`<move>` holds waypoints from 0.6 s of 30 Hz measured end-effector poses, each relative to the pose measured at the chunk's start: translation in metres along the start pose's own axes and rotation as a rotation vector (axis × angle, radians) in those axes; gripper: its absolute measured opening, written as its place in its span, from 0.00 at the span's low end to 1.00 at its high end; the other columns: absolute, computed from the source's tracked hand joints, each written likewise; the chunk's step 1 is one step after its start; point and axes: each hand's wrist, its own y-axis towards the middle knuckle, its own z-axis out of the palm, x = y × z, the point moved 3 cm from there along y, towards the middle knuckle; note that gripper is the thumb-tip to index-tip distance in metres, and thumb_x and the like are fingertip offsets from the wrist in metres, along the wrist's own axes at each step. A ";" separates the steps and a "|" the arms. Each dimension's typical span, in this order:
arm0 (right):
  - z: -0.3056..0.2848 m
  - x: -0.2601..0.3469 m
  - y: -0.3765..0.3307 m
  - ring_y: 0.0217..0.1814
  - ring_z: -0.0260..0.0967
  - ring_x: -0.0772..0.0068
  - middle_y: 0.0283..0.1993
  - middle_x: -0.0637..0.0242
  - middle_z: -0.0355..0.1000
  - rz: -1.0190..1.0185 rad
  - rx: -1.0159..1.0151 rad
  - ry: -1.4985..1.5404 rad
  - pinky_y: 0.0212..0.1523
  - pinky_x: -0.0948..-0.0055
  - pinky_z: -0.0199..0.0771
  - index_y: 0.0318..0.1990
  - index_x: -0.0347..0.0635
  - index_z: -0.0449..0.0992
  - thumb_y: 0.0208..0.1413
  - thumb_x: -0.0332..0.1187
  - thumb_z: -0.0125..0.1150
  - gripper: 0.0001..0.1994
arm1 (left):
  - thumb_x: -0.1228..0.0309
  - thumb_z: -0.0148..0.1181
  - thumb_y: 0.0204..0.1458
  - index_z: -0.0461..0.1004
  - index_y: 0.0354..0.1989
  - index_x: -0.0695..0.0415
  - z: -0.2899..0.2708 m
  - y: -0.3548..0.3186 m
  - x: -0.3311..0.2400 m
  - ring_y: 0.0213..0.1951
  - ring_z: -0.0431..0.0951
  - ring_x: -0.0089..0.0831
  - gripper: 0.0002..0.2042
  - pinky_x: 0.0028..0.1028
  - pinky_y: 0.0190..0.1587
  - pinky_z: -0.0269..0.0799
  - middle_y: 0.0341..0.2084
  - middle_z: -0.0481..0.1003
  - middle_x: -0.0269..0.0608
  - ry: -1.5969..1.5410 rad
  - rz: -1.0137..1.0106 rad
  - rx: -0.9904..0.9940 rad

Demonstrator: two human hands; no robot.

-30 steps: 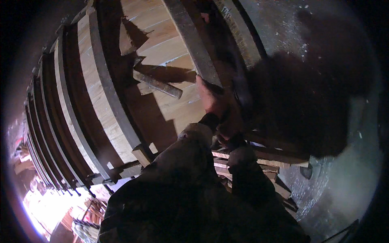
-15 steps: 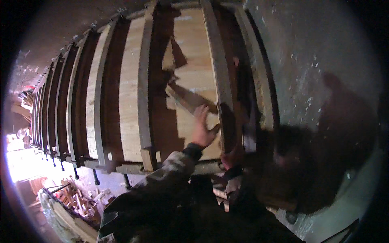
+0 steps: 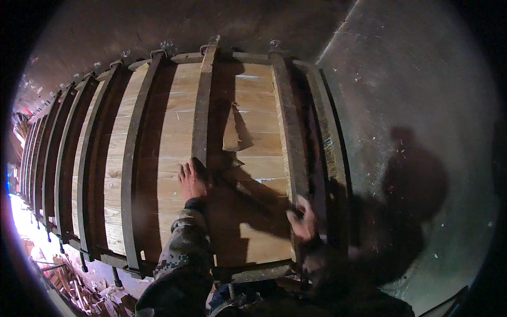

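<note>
A broad panel of pale wooden boards (image 3: 174, 134) lies under a row of crossbars. My left hand (image 3: 193, 184) rests at one crossbar (image 3: 201, 119), fingers spread over the boards to its left and the thumb side in shadow. Farther right, my right hand (image 3: 304, 221) straddles a second crossbar (image 3: 289, 132), its thumb on the left side and its fingers curled over the other. Between these two bars, a small tapered wood scrap (image 3: 231, 129) stands out from the boards. Heavy shadow hides part of the panel between my hands.
More clamp bars (image 3: 138, 148) run leftward, with screw ends (image 3: 116, 276) along the near edge. A dark wall (image 3: 422, 105) stands at the right, carrying my shadow. Wood offcuts (image 3: 79, 288) are heaped at the lower left.
My left hand has moved left, from beside the right crossbar to the one left of it. My right hand has moved farther up its bar. The view has shifted, and a long strip near my left hand no longer shows clearly.
</note>
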 end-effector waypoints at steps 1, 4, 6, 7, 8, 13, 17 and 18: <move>0.030 0.019 0.035 0.74 0.61 0.45 0.70 0.42 0.64 0.061 0.075 0.170 0.71 0.54 0.63 0.69 0.32 0.63 0.57 0.40 0.68 0.36 | 0.49 0.72 0.45 0.51 0.75 0.61 -0.001 -0.001 -0.002 0.72 0.56 0.58 0.52 0.50 0.73 0.51 0.68 0.63 0.59 -0.002 -0.002 -0.001; 0.120 0.065 0.144 0.71 0.64 0.43 0.68 0.41 0.67 -0.039 0.062 -0.206 0.69 0.56 0.66 0.68 0.33 0.65 0.57 0.43 0.68 0.36 | 0.51 0.72 0.43 0.49 0.76 0.60 -0.006 -0.004 -0.007 0.71 0.58 0.58 0.53 0.49 0.73 0.51 0.67 0.64 0.58 -0.027 0.032 0.000; 0.182 0.083 0.202 0.69 0.65 0.38 0.70 0.40 0.64 -0.022 0.120 -0.283 0.69 0.53 0.66 0.73 0.39 0.58 0.55 0.46 0.67 0.41 | 0.52 0.68 0.48 0.51 0.75 0.60 -0.007 -0.003 -0.008 0.70 0.59 0.59 0.49 0.48 0.72 0.54 0.66 0.65 0.56 0.006 -0.015 0.047; 0.207 0.089 0.222 0.69 0.65 0.38 0.70 0.40 0.64 -0.033 0.103 -0.318 0.69 0.53 0.66 0.75 0.41 0.54 0.54 0.46 0.68 0.44 | 0.52 0.66 0.50 0.52 0.75 0.60 -0.008 -0.001 -0.008 0.70 0.59 0.59 0.47 0.48 0.72 0.55 0.66 0.65 0.55 0.031 -0.012 0.022; 0.228 0.092 0.237 0.69 0.66 0.40 0.69 0.40 0.66 0.027 0.138 -0.276 0.68 0.53 0.66 0.75 0.41 0.54 0.52 0.47 0.69 0.45 | 0.53 0.67 0.50 0.52 0.75 0.61 -0.008 -0.001 -0.010 0.69 0.59 0.59 0.47 0.48 0.72 0.56 0.66 0.66 0.56 0.014 -0.035 0.027; 0.273 0.102 0.268 0.79 0.49 0.40 0.76 0.37 0.52 -0.068 0.183 -0.664 0.76 0.51 0.54 0.77 0.41 0.47 0.50 0.41 0.69 0.50 | 0.51 0.69 0.46 0.52 0.75 0.62 -0.013 0.000 -0.010 0.71 0.59 0.58 0.50 0.49 0.71 0.54 0.67 0.64 0.59 -0.036 -0.061 0.024; 0.254 0.112 0.278 0.75 0.55 0.38 0.73 0.39 0.59 -0.026 0.344 -0.333 0.75 0.52 0.55 0.75 0.41 0.55 0.49 0.34 0.65 0.44 | 0.54 0.66 0.51 0.53 0.73 0.63 -0.025 -0.005 -0.003 0.66 0.63 0.59 0.45 0.50 0.69 0.56 0.63 0.67 0.60 -0.061 0.034 -0.041; 0.241 0.119 0.282 0.72 0.62 0.40 0.69 0.39 0.65 -0.061 0.284 -0.350 0.71 0.54 0.62 0.74 0.42 0.60 0.48 0.35 0.66 0.42 | 0.55 0.66 0.51 0.53 0.73 0.63 -0.029 -0.007 0.003 0.64 0.64 0.58 0.44 0.50 0.68 0.57 0.61 0.68 0.59 -0.086 0.037 -0.041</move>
